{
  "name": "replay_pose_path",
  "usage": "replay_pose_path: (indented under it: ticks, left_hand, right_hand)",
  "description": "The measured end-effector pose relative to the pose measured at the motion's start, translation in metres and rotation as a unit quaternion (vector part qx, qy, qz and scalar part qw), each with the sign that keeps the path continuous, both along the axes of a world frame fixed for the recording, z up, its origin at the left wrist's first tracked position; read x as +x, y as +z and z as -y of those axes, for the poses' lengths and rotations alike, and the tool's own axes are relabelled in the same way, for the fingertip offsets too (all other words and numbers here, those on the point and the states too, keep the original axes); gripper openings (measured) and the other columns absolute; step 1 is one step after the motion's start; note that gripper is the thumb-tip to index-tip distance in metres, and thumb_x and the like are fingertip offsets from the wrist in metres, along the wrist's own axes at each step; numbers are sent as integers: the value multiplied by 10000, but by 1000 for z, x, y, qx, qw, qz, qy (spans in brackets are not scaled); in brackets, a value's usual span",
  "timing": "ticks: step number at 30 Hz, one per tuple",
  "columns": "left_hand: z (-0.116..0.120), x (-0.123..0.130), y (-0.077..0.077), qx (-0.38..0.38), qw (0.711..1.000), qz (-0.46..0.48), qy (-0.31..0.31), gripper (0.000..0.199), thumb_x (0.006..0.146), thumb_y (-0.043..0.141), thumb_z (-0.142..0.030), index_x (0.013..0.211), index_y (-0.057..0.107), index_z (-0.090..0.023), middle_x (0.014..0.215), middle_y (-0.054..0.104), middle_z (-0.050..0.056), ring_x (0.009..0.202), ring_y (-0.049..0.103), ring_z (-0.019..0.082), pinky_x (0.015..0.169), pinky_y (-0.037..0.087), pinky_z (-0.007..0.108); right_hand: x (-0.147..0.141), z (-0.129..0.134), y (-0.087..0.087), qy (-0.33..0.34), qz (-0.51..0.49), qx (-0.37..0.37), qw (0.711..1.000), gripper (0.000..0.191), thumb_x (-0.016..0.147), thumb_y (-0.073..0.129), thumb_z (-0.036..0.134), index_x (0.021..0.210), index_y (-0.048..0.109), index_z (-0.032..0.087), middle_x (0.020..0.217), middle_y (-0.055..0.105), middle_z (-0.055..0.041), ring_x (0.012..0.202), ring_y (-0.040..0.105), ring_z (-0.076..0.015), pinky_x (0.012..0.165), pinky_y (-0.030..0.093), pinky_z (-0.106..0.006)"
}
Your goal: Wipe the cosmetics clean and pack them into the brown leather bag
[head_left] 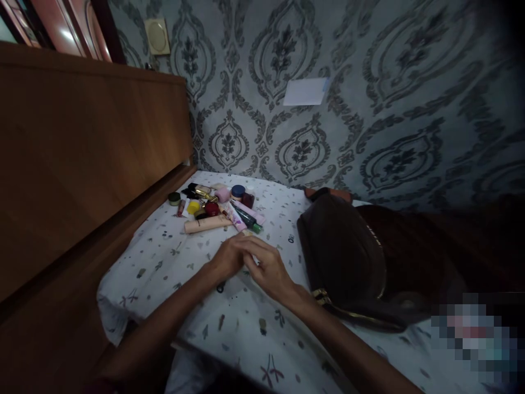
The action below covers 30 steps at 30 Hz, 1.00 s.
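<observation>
My left hand (227,257) and my right hand (266,268) meet over the patterned white cloth (241,323). Both are closed, and the right fingers lie across the left ones. A small pale spot shows at the fingertips; what they hold, if anything, I cannot make out. Just beyond lies a heap of cosmetics: a beige tube (207,224), a dark green tube (246,218) with a green end, a pink-and-white tube (235,217), a blue-lidded jar (238,191), a round red item (211,208), a yellow item (193,207) and a dark green jar (174,198).
A dark brown bag (340,251) with a gold zip lies to the right of my hands. Along the left rises a wooden panel (90,142). Behind the cloth stands a patterned wall (262,131) with a white card (305,92) on it.
</observation>
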State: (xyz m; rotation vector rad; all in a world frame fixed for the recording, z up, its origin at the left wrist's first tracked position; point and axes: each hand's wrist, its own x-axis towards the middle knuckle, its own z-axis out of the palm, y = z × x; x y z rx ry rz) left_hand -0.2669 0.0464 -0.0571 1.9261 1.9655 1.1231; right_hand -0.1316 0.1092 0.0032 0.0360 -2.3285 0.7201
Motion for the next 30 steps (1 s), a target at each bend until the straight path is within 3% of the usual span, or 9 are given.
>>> replay_pose_path:
  ticks: [4, 8, 13, 18, 21, 24, 30]
  left_hand:
    - [15, -27, 13, -7, 998, -24, 61, 131, 883, 560, -157, 892, 690, -159, 910, 688, 76, 888, 634, 215, 841, 510, 356]
    - [34, -61, 26, -2, 990, -28, 139, 163, 896, 554, -252, 839, 689, -181, 852, 695, 45, 846, 633, 198, 800, 483, 301]
    - [48, -123, 43, 0, 968, -40, 247, 274, 899, 529, -359, 758, 664, -166, 769, 672, 24, 771, 605, 183, 702, 444, 269]
    - [15, -186, 68, -18, 946, -86, 311, 233, 857, 558, -343, 746, 645, -157, 730, 643, 15, 773, 587, 182, 691, 424, 263]
    - [-19, -210, 80, -50, 942, -125, 308, 115, 811, 610, -269, 833, 668, -172, 811, 682, 18, 825, 599, 185, 739, 439, 264]
    - [-43, -228, 87, -88, 932, -166, 310, 171, 793, 613, -193, 950, 682, -197, 955, 712, 41, 903, 617, 199, 801, 452, 280]
    - [-46, -260, 91, -169, 900, -233, 326, 256, 866, 531, -160, 1057, 693, -210, 1191, 681, 96, 1097, 617, 253, 894, 465, 330]
  right_hand:
    - [-17, -10, -14, -39, -28, -81, 996, 299, 887, 462, 98, 998, 725, 189, 943, 721, -72, 896, 683, -185, 805, 547, -322]
    - [-26, -12, -36, -74, 28, -144, 986, 279, 857, 473, 146, 932, 740, 180, 857, 711, -66, 776, 667, -184, 681, 529, -293]
    - [-27, -7, -64, -89, 53, -180, 978, 260, 831, 480, 166, 866, 737, 179, 849, 720, -70, 787, 673, -196, 721, 525, -318]
    - [-27, -7, -70, -98, 56, -195, 974, 259, 820, 475, 155, 842, 732, 183, 772, 693, -49, 714, 653, -179, 668, 501, -295]
    - [-27, -9, -68, -94, 56, -197, 974, 261, 812, 477, 141, 832, 732, 190, 752, 677, -40, 695, 644, -171, 640, 490, -281]
    - [-26, -11, -68, -86, 57, -199, 974, 259, 811, 482, 128, 831, 733, 192, 755, 679, -39, 705, 648, -172, 659, 497, -284]
    - [-26, -15, -72, -73, 64, -208, 973, 259, 830, 478, 126, 832, 731, 182, 763, 685, -48, 712, 649, -173, 671, 498, -287]
